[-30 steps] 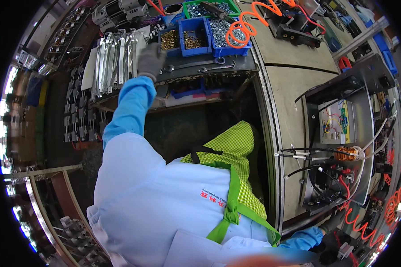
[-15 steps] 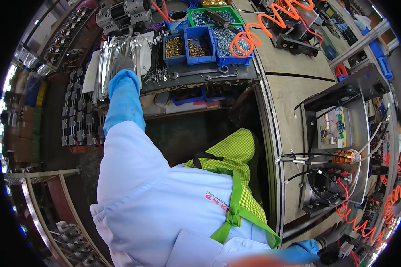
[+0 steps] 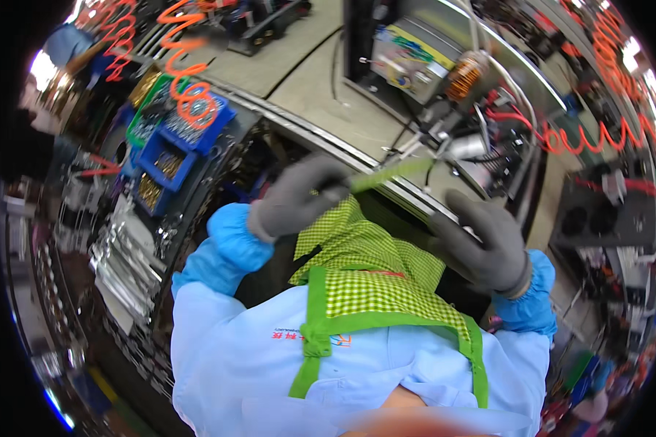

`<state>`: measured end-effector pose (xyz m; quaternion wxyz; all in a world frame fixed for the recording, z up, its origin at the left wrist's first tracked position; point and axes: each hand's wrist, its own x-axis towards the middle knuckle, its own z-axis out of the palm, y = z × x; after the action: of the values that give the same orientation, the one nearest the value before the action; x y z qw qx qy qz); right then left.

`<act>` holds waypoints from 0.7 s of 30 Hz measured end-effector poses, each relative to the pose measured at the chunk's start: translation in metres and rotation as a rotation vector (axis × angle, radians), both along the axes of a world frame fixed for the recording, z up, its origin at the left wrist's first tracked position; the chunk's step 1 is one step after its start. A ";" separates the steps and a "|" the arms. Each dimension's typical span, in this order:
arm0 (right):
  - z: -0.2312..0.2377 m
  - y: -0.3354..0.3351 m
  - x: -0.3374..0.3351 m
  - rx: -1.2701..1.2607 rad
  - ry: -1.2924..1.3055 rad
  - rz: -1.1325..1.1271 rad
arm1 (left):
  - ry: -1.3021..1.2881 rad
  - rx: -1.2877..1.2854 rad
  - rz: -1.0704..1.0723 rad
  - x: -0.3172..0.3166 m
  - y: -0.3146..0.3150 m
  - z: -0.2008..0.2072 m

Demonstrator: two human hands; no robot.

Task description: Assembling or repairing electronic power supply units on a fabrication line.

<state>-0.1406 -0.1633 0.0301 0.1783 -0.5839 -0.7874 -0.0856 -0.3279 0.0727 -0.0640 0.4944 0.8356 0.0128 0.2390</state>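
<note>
My left hand (image 3: 299, 195), in a grey glove, is closed on one end of a thin flat strip (image 3: 390, 175). The strip looks green and is smeared by motion; its far end points toward the bench on the right. My right hand (image 3: 485, 244), also gloved, hovers near the bench's edge with its fingers apart, blurred, and apart from the strip. Beyond both hands an opened metal housing (image 3: 510, 54) stands on the bench, with a copper coil (image 3: 466, 76), a circuit board (image 3: 408, 62) and loose cables inside or around it.
On the left a side table carries a pile of shiny metal strips (image 3: 127, 255) and blue bins (image 3: 166, 164) of small fasteners. Orange coiled hoses (image 3: 193, 109) hang over the work area. A metal rail (image 3: 328, 146) edges the bench. A dark panel (image 3: 608, 207) lies at the right.
My view has swung toward the bench. My left hand has left the metal strips and now holds a strip before me. My right hand has come in from the lower right.
</note>
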 end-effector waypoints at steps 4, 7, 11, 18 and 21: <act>-0.039 -0.034 0.002 -0.033 -0.151 -0.458 | 0.403 -0.413 -0.569 0.067 -0.056 -0.030; -0.054 -0.080 0.011 -0.280 -0.218 -0.735 | 0.624 -0.579 -0.814 0.102 -0.090 -0.049; -0.045 -0.138 0.034 -0.329 -0.205 -0.998 | 0.382 -0.389 -0.710 0.164 -0.109 -0.095; -0.048 -0.149 0.074 -0.460 -0.267 -1.139 | 0.345 0.594 -0.103 0.224 -0.120 -0.126; -0.061 -0.108 0.090 -0.532 -0.300 -1.144 | 0.362 0.669 -0.029 0.237 -0.131 -0.135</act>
<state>-0.0507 -0.2712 -0.0307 -0.1582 -0.9172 -0.3624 -0.0496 -0.0910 -0.0583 -0.1986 0.1875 0.9796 0.0095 0.0715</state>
